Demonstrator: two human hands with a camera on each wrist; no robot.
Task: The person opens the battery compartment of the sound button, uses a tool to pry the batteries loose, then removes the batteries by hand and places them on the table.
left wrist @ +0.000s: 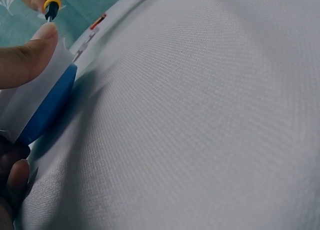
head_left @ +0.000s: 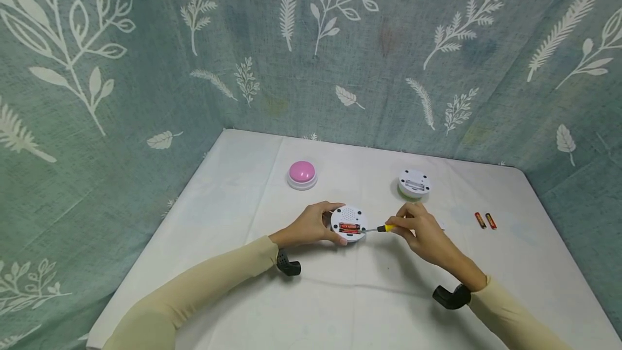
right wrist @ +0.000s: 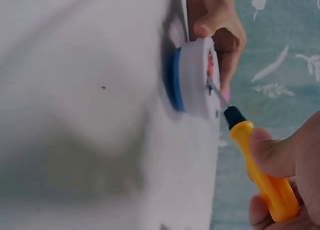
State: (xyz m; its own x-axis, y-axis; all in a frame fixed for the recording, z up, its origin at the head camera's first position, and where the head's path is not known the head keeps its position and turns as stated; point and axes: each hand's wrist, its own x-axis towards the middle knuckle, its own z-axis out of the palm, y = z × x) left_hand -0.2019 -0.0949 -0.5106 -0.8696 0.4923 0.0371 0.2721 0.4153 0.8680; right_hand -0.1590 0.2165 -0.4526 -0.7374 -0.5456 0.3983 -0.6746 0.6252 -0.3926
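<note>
Evidently, the left grip [head_left: 318,226] clasps the blue button [head_left: 350,216] by its sides, upturned over the bench [head_left: 311,307], probably to steady it (batteries [head_left: 349,228] exposed), while the right grip [head_left: 421,233] clamps the screwdriver [right wrist: 272,189], tip beside them.

A round white device [head_left: 349,213] is held in the curl of the left grip [head_left: 312,224], battery side up, its blue part turned down toward the desk [head_left: 316,307]. Two red batteries [head_left: 349,228] lie side by side in its uncovered compartment; small holes and dark dots mark the white face around them. I see a screwdriver [right wrist: 243,133] held in the right grip [head_left: 427,235], yellow-handled with a black collar, its slim metal shaft slanting toward the left grip and its tip at the batteries' end nearest the right grip
</note>
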